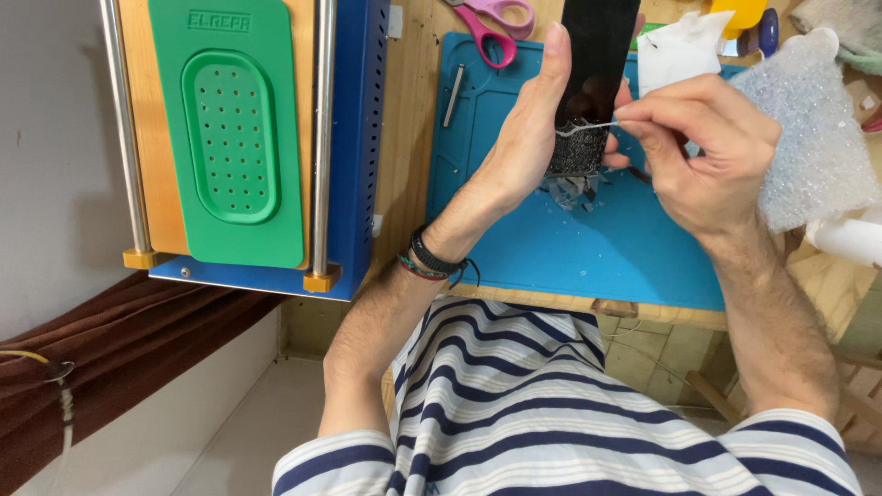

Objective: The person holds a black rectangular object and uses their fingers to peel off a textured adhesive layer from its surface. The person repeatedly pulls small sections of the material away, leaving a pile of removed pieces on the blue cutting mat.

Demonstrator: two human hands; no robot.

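**Black panel, cracked end, thin wire at the seam**

Black and glossy, the phone panel [595,64] stands nearly upright over the blue work mat [588,248], and I have it cradled in my left hand [524,138], fingers curled round its left edge and the thumb behind. Its lower end is shattered: grey, crazed glass, with loose shards [571,188] lying on the mat just below it.

My right hand [707,152] is pinched shut, thumb and forefinger pressed on a fine wire [588,127] that runs leftward across the broken zone. Where the wire's far end sits I cannot make out.

As I judge it, doing this well means keeping the wire taut and flat to the panel, so that it slides under the glass rather than riding over it. I would draw it in short sawing strokes, not one hard pull, since crazed glass is likely to splinter and scatter. The left hand should grip by the edges only, well apart from the fractured patch, and hold the panel low over the mat so fragments land there. Bare fingertips so near the shards look to me like the main hazard.

Beside the mat are pink-handled scissors [496,23], a wad of bubble wrap [808,138] just beyond my right hand, and, well to the left, a blue machine with a green perforated pad [230,129] on the tabletop [409,119]
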